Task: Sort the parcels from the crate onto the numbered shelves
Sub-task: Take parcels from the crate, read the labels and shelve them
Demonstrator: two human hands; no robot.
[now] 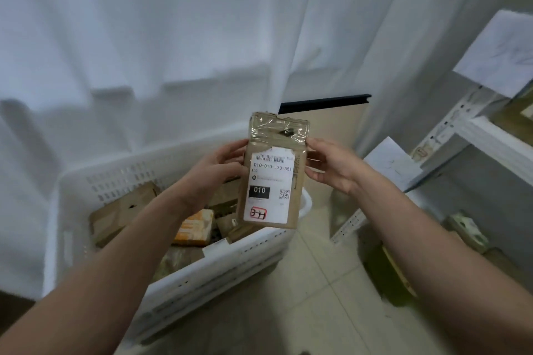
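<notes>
Brown taped parcel (274,173), white label "010", pinched by both hands.

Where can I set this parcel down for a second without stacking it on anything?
For the labelled parcel, the bare tiled floor between the white crate and the shelf rack is the clearest patch. Inside the crate is crowded: brown parcels and an orange box. Low by the rack lie a green packet and a small box.
</notes>
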